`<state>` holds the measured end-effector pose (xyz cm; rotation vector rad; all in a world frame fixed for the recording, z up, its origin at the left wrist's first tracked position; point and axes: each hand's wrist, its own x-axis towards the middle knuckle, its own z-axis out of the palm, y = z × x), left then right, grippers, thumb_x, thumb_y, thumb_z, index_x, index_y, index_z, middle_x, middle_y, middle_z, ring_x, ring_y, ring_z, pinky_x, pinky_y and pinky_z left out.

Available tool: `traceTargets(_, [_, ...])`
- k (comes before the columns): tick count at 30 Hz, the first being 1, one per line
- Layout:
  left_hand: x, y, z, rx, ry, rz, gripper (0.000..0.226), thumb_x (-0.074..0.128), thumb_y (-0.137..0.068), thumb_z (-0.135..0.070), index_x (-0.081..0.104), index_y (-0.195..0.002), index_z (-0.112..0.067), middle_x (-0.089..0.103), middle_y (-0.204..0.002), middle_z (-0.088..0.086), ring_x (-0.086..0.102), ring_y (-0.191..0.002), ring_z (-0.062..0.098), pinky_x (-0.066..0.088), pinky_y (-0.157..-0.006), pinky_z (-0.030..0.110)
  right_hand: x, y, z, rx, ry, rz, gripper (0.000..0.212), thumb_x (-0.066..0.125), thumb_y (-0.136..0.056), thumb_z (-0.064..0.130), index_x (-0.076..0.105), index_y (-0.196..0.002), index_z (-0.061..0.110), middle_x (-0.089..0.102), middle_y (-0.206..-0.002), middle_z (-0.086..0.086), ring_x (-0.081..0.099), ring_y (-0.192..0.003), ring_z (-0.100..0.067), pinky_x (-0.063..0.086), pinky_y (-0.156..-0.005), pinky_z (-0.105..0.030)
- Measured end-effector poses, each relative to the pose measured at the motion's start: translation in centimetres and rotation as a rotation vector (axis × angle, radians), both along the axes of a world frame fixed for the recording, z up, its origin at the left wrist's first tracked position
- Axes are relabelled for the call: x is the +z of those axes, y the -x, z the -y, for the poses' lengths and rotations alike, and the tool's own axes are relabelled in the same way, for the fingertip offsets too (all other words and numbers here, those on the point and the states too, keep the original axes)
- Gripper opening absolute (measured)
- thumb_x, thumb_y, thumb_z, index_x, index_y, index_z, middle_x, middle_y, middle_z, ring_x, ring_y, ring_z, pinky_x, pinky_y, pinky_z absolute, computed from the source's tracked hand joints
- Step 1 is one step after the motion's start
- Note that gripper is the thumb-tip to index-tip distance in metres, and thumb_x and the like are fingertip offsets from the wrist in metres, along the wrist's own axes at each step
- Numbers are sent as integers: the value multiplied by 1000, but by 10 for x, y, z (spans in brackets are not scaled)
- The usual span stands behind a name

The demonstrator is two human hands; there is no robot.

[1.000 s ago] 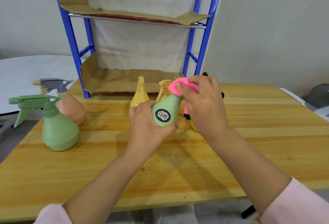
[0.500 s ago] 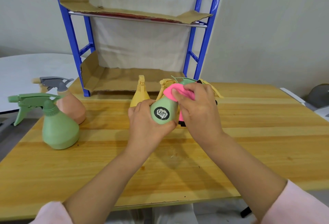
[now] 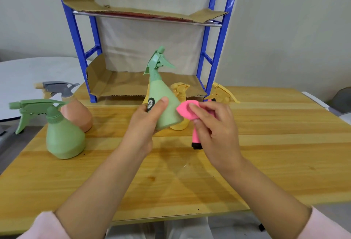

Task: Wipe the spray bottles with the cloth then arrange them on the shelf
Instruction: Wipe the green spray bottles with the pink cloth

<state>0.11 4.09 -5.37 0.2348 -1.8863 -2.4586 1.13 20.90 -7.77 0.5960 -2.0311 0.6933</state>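
Green spray bottle (image 3: 163, 105) is gripped over the table (image 3: 266, 143) by the left hand (image 3: 142, 122), while the right hand (image 3: 214, 126) pinches the pink cloth (image 3: 185, 111) at its side. The blue shelf (image 3: 218, 48) holds no bottle yet; the other bottles (image 3: 64, 138), perhaps five, wait on the table

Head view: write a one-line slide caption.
Left hand holds a green bottle over the table while right hand pinches a pink cloth beside it.

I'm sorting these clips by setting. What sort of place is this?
Likely a plain workroom or staged test space: a light wooden table holding a small blue-framed shelf lined with cardboard, bare pale walls, and a white round table beside it.
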Motion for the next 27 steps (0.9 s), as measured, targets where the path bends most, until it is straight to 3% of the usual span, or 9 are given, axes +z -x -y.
traceTargets(3, [8,-1,-5,-41,-59,43,33,64,-83,-44,66,-101,-16,74,-94,1,70,-87,17,56,-82,38,-3,-3,8,61,40,-51,34,60,-89,6,64,-122,12,52,-115,-2,52,-100,-26,43,-89,-27])
traceTargets(8, [21,-7,-13,-125,-181,84,42,61,-82,-51,68,-102,-15,74,-99,9,70,-92,23,56,-85,41,-1,-6,13,60,66,-218,28,71,-84,1,71,-110,10,51,-109,-6,51,-98,-26,39,-90,-25])
traceTargets(12, [29,-13,-19,-186,-279,80,39,60,-83,-49,68,-95,-13,75,-88,8,72,-79,20,57,-81,37,0,-6,15,91,47,-338,11,73,-85,8,76,-96,7,52,-106,-5,53,-96,-28,41,-88,-25])
traceTargets(17, [37,-13,-17,-229,-355,89,53,65,-75,-50,63,-112,-11,73,-100,12,71,-89,27,57,-81,42,-8,0,13,134,63,-223,27,72,-88,21,73,-92,-5,60,-98,-12,43,-112,-3,39,-92,-16])
traceTargets(21, [39,-12,-11,-177,-366,75,49,66,-78,-47,64,-114,-15,72,-106,12,70,-94,29,58,-79,45,-8,5,-2,124,-48,-226,26,71,-88,19,73,-91,-6,59,-100,-9,45,-106,-11,39,-89,-17])
traceTargets(24, [41,-12,-6,-191,-411,81,52,67,-77,-44,60,-119,-14,70,-110,15,70,-95,31,58,-72,47,7,7,-11,105,-20,-262,24,64,-93,19,75,-89,-3,56,-101,-6,47,-103,-14,41,-86,-20])
traceTargets(27, [40,-11,-2,-211,-405,113,50,65,-81,-45,60,-120,-14,69,-113,15,69,-98,31,58,-73,47,24,9,-13,81,-66,-364,9,67,-89,5,76,-91,5,53,-104,-7,50,-96,-29,40,-87,-24])
